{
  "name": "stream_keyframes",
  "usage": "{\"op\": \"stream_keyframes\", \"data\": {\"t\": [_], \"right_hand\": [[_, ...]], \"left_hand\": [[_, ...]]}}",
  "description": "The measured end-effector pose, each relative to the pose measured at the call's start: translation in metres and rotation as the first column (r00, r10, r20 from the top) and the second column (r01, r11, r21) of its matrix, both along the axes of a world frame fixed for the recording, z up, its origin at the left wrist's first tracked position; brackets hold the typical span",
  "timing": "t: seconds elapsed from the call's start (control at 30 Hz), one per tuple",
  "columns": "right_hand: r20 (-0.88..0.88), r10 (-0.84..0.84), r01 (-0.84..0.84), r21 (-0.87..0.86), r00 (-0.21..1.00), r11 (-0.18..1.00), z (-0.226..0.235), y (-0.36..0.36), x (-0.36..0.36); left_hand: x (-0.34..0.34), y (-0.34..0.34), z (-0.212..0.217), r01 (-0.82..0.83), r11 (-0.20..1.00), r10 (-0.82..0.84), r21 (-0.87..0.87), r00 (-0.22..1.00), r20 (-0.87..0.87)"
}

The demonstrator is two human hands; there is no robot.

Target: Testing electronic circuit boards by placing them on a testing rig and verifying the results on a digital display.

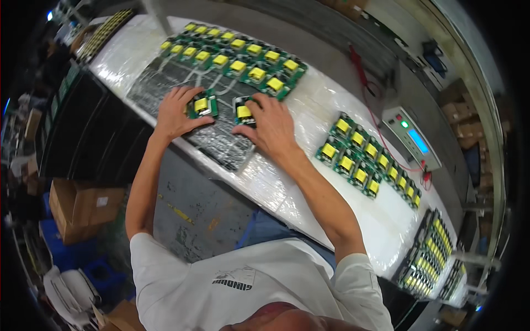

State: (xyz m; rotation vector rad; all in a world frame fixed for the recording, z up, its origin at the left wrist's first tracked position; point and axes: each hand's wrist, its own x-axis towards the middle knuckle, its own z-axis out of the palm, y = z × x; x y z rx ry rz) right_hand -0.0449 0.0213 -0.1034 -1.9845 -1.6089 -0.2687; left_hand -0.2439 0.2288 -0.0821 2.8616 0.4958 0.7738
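Note:
My left hand (178,112) grips a green circuit board (202,105) with a yellow transformer, its fingers along the far edge and its thumb at the near edge. To the right of it, my right hand (271,122) holds a second circuit board (243,112), also carrying a yellow transformer, between thumb and fingers. Both boards are over a dark plastic-wrapped panel (221,144) on the bench. Pale strips (225,84) run across the panel's far part. Beyond the hands, several like boards (238,66) stand in rows.
More boards (353,157) sit in rows to the right on the white wrapped bench (301,190). Behind them is a meter box (411,138) with a blue display and red leads (371,105). A tray of boards (428,259) stands at the far right. Cardboard boxes (83,209) are at lower left.

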Motion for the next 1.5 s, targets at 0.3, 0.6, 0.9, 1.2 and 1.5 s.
{"op": "stream_keyframes", "data": {"t": [0.3,0.6,0.9,1.2,1.5], "right_hand": [[-0.230,-0.157,0.175,0.061,0.960,0.983,0.047,-0.226,-0.037],[-0.136,-0.703,0.698,-0.089,0.698,0.710,0.009,-0.466,-0.036],[-0.076,-0.675,0.676,-0.009,0.734,0.737,0.019,-0.486,-0.024],[-0.201,-0.453,0.457,-0.029,0.869,0.889,0.026,-0.444,-0.029],[-0.164,-0.514,0.485,-0.184,0.842,0.855,0.004,-0.415,-0.045]], "left_hand": [[0.030,-0.175,0.039,0.366,0.905,-0.339,-0.215,0.928,0.151],[0.118,-0.396,-0.018,0.706,0.680,-0.726,-0.198,0.686,-0.048],[0.103,-0.418,0.102,0.797,0.561,-0.802,-0.222,0.590,0.093],[0.079,-0.461,0.195,0.852,0.464,-0.827,-0.242,0.514,0.226],[0.091,-0.415,0.051,0.495,0.865,-0.500,-0.074,0.842,-0.202]]}}
